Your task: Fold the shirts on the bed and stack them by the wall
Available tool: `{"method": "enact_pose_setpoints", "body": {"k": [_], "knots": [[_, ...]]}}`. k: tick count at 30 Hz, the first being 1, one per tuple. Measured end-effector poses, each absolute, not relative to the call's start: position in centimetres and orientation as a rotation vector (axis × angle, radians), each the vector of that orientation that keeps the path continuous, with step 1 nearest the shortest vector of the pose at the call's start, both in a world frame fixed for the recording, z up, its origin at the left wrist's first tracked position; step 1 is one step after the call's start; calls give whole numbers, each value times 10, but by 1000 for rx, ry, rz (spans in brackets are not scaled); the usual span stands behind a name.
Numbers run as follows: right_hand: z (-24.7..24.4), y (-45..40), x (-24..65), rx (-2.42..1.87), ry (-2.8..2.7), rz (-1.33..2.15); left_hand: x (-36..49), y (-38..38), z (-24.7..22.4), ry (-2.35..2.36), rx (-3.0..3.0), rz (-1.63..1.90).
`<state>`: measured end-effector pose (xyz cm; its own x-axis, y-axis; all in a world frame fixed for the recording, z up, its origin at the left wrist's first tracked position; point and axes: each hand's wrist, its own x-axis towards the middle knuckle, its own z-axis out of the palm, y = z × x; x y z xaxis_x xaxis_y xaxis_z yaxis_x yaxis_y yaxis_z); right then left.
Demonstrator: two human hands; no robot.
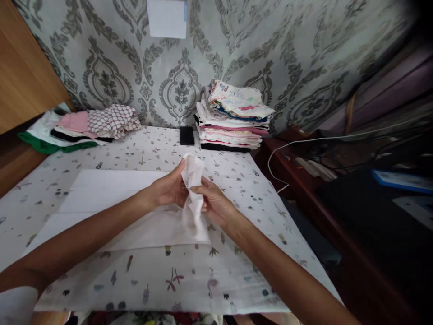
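Observation:
A thin white cloth (194,169) is bunched up between my two hands near the middle of the table. My left hand (171,187) pinches its upper left edge, thumb on top. From the right, my right hand (214,201) grips the cloth's middle between thumb and fingers. The lower end of the cloth hangs down, slightly blurred. Beneath and to the left, a white sheet or board with fold lines (108,180) lies flat, partly covered by my left forearm.
The patterned table cover (142,280) spreads underneath. Folded clothes (233,122) are stacked at the back right, beside a black phone (186,135). More clothes (84,126) lie at the back left. A white cable (270,158) runs along the right side.

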<state>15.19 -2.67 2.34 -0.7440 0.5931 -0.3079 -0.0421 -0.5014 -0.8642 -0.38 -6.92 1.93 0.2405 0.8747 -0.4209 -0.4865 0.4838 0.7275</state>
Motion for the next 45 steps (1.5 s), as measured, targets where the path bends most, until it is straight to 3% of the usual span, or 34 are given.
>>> {"method": "enact_pose_setpoints", "body": {"k": [6,13,20,23,29,45], "knots": [[13,-51,106,-815,-1412,2240,-25,-83,-6,887,507,979],[19,-53,123,-857,-1515,2223,-36,-93,-15,773,434,902],[4,-50,139,-741,-2139,1083,-37,-111,11,937,82,1217],[-10,-53,131,-632,-2377,836,-47,-121,10,959,84,1234],[-35,-59,118,-632,-2721,765,-58,-132,-2,933,141,1223],[-29,-68,102,-642,-2930,574,-70,-160,1,1009,305,1248]]}}
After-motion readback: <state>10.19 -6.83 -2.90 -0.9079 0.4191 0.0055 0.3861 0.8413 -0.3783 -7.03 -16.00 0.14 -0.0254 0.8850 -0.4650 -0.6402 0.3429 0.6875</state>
